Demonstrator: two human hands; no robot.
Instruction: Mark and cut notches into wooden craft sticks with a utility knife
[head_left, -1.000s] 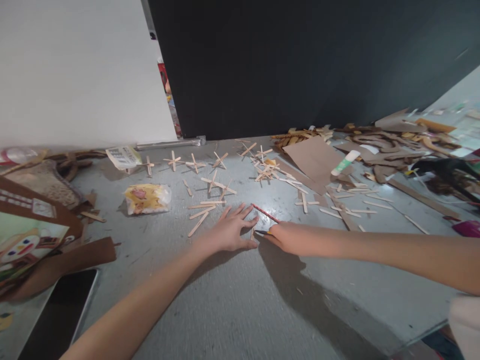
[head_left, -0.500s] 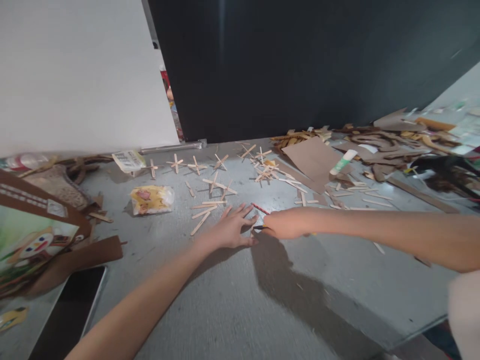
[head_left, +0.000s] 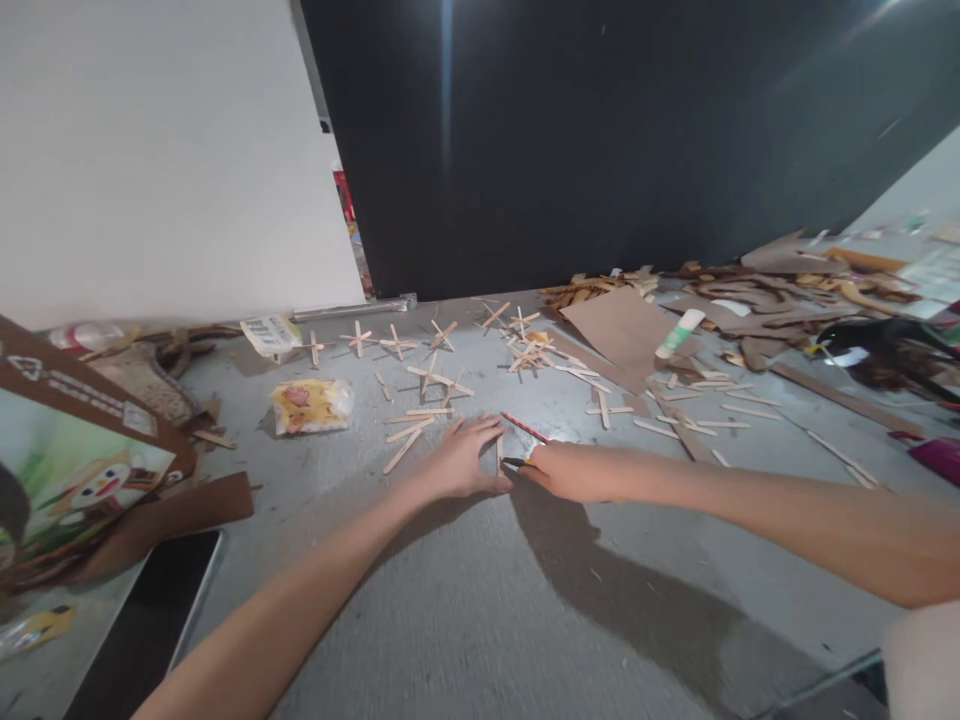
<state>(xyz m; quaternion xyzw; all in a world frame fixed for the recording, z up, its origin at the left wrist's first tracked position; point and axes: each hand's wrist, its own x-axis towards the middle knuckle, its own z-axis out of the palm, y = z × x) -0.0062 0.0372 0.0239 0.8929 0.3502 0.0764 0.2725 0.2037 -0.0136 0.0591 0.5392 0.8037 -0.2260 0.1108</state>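
Step in hand, our read: working one craft stick (head_left: 500,450) with a black-tipped tool (head_left: 514,462). Marking or cutting, can't tell at this blur. Stick lies on the grey tabletop (head_left: 420,620), lengthwise between our left thumb and forefinger.

Left hand (head_left: 466,462): palm down, fingers spread, thumb well apart from forefinger. Thumb tip is by the near end of the stick, forefinger by the far end. Can't tell if either presses on it.

Right hand (head_left: 566,472): fingers closed around the tool, dark tip at or just beside the stick, right side. Red patterned rod (head_left: 525,428) slants out past the same fist; its grip is hidden, so can't confirm we hold it.

Next move calls for a steady stick, left fingertips out of the tip's line, light controlled pressure. Risk as we judge it: a thin stick could skid or turn if only its ends are braced.
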